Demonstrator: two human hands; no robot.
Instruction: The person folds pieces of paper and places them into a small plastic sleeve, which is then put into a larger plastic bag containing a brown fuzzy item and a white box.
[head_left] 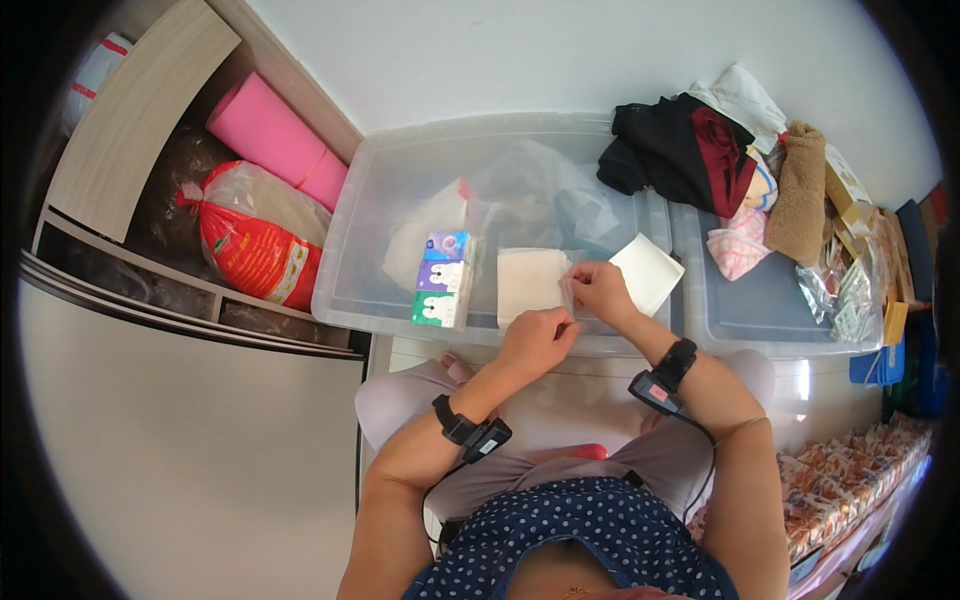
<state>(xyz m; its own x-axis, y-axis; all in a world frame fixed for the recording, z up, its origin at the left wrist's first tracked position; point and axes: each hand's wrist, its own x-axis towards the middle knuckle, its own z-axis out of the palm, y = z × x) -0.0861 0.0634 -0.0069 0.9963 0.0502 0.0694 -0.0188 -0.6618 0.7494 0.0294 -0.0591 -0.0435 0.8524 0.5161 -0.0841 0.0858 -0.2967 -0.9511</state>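
Note:
A cream-coloured square stack (530, 284), perhaps paper napkins, lies flat on the lid of a clear plastic storage box (375, 210). At its right edge my right hand (601, 290) is closed, pinching a thin, pale, see-through edge. My left hand (538, 343) is closed too, fingertips pressed together by the stack's lower right corner; what it holds, if anything, is hidden. Just beyond my right hand rests a shallow white square piece (648, 274), like a tray or lid, tilted. Left of the stack lies a wrapped pack of tissues (441, 280) in blue, purple and green.
Crumpled clear plastic bags (545, 180) cover part of the lid behind. A second clear box (735, 310) on the right carries dark clothing (680, 150), a brown rolled towel (797, 190) and packets. An open cabinet at left holds a pink roll (270, 135) and red bag (255, 240).

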